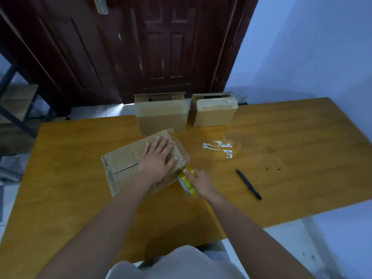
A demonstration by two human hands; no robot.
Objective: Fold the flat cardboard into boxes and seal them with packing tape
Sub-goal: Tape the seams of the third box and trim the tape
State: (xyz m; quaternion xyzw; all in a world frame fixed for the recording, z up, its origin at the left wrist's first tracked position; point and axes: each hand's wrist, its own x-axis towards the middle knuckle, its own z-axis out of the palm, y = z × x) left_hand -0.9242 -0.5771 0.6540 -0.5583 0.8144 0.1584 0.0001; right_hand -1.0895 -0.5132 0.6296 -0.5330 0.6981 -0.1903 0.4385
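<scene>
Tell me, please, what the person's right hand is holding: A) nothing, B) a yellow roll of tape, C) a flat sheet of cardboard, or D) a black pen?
B: the right hand grips the yellow tape roll at the box edge, while the pen lies untouched on the table.

Orange-brown wooden table (281, 188) carried a cardboard box (122, 164) near its middle, two taped boxes (one (161, 117), another (213, 111)) at the far edge, tape scraps (219, 149), and a black pen (248, 184) at right.
</scene>
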